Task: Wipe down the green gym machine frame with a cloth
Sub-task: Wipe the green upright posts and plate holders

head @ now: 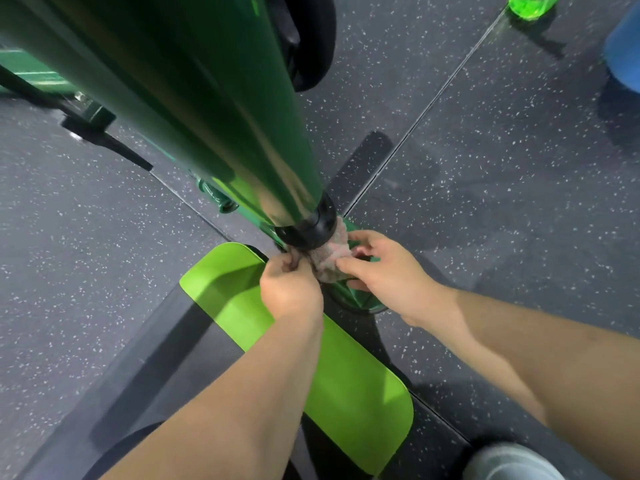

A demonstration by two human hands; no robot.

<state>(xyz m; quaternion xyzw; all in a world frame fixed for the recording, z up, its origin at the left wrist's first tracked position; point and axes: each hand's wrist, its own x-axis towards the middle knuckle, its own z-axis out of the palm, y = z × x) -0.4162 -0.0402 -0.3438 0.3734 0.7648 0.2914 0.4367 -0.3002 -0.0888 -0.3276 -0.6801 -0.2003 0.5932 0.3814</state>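
Two bare forearms reach up from the lower edge of the frame to the middle, where the left hand [291, 289] and the right hand [388, 268] meet on one pale pinkish cloth [329, 261]. The left hand's fingers are curled and pinch the cloth's left end; the right hand holds its right side between thumb and bent fingers, with the other fingers tucked under. The cloth is bunched just below a black collar [308, 230] at the foot of the green gym machine frame [180, 98], a thick glossy post that fills the upper left of the frame and hides the floor behind it. Under the cloth sits the post's dark green base foot [356, 299]. No brand, label or writing can be read anywhere. One bright lime-green mat [349, 382] lies diagonally beneath the arms, on a dark speckled rubber floor [502, 202] with seams crossing near the post. At the top right stand one translucent green bottle [530, 5] and, at the right edge, one blurred blue object [623, 53]. A grey shoe toe [509, 462] shows at the lower right.
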